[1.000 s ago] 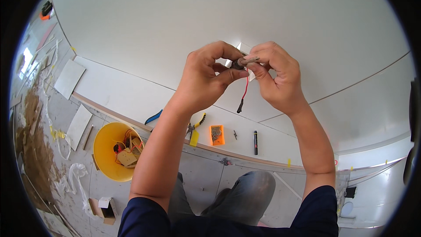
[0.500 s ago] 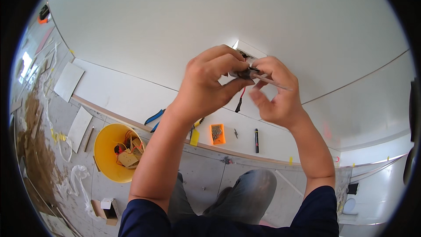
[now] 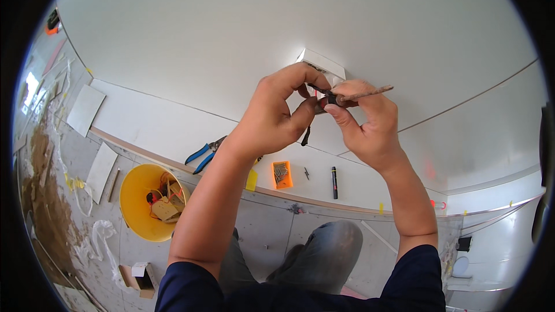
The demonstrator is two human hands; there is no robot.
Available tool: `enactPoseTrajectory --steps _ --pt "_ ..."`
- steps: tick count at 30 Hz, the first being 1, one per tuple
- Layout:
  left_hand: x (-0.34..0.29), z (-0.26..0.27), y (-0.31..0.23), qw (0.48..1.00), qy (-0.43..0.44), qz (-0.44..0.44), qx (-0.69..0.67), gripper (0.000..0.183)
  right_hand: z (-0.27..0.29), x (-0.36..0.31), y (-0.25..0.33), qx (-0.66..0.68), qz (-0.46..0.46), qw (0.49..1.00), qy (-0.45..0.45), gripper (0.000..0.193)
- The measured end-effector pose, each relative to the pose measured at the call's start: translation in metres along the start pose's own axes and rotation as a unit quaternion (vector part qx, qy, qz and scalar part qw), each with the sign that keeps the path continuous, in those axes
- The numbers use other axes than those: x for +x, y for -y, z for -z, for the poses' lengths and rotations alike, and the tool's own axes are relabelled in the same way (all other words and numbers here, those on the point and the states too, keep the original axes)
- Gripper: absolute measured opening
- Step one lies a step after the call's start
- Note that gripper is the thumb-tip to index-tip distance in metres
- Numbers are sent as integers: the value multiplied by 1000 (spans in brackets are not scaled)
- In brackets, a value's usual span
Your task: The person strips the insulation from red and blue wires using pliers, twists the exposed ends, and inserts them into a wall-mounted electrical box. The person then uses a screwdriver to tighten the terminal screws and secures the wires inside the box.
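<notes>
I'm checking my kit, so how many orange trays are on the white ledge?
1: the orange tray, between the left forearm and the black marker; the forearm may hide more.

A head-worn fisheye looks down along the wearer's forearms point(image 3: 211, 208) — the fingers point(image 3: 296, 75) close, just above mid-frame — its wide field taking in a white panel point(image 3: 231, 29) beyond the fingers and a knee point(image 3: 336, 240) below them.
</notes>
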State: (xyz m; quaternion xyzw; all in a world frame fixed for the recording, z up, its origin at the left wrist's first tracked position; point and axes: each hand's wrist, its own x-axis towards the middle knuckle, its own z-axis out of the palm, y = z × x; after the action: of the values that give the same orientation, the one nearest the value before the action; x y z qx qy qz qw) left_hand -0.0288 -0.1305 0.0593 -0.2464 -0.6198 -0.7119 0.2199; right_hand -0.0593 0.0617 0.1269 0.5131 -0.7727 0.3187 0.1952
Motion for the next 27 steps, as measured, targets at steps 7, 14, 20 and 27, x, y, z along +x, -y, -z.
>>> enactPoseTrajectory --steps 7,14,20,27 --pt "3 7 4 999 25 -15 16 6 21 9 -15 -17 36 999 33 28" --pt "1 8 8 991 39 83 -96 12 39 35 -9 -154 159 970 97 35" --pt "1 10 11 969 9 100 -226 14 34 39 -9 -116 171 970 124 33" --pt "4 28 -4 989 -6 -69 131 41 20 40 -10 -55 176 975 121 34"
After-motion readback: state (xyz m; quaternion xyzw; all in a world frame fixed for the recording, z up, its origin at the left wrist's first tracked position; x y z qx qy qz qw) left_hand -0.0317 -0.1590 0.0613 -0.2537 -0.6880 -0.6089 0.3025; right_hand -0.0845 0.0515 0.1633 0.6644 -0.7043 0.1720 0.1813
